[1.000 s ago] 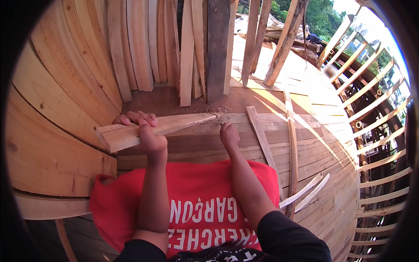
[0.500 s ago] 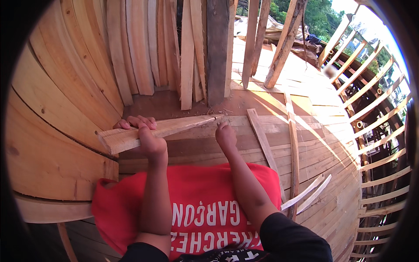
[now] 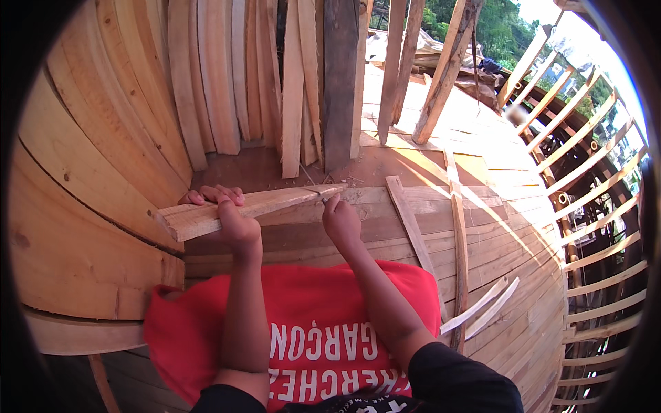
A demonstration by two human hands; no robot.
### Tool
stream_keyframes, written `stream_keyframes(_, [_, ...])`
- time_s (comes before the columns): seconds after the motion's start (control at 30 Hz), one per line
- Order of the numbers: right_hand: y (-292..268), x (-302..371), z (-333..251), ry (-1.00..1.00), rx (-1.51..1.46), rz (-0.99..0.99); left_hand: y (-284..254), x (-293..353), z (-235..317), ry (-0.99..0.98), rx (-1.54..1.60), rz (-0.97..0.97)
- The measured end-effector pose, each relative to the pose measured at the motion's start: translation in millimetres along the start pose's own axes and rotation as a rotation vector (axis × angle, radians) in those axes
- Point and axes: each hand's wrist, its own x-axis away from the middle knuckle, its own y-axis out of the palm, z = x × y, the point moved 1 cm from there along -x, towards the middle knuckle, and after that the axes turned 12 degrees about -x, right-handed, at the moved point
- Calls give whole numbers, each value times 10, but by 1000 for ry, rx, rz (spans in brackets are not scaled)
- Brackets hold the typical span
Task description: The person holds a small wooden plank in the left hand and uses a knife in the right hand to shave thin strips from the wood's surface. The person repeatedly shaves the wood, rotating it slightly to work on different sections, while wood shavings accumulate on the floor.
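Observation:
My left hand (image 3: 227, 219) grips a pale wooden plank (image 3: 206, 213) near its wide end, fingers curled over its far edge. The plank tapers to the right toward a thin tip (image 3: 330, 188). My right hand (image 3: 342, 221) is closed beside that tip, fingers pinched on something small and thin that I cannot make out, touching the plank's edge. Both forearms reach out over a red shirt (image 3: 296, 330) spread in front of me.
Several boards lean upright against a dark post (image 3: 341, 82) ahead. Curved plank walls (image 3: 76, 206) rise at left. Loose slats (image 3: 413, 227) lie on the plank floor at right, beyond them a slatted railing (image 3: 592, 206) and green trees outside.
Both hands and the plank have shifted slightly up and to the right. The right hand moved nearer the plank's tip.

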Motion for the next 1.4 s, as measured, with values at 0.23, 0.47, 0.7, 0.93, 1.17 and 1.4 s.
stream_keyframes(0.23, [51,-581,881,41,26,186,119,43,-9,-90,101,25])
stream_keyframes(0.47, [123,-7,-34,-174,-4,0,-37,-91,-43,-58,35,95])
stream_keyframes(0.7, [168,-525,870,107,55,130,-35,-115,-105,-105,5,87])
stream_keyframes(0.93, [-85,-202,571,188,134,33,-78,-148,-84,-101,42,110])
stream_keyframes(1.17, [-62,-493,1596,199,-298,331,-143,119,-240,-76,46,-6])
stream_keyframes(1.4, [-455,-69,1356,404,-927,90,-140,-17,-456,6,9,-43])
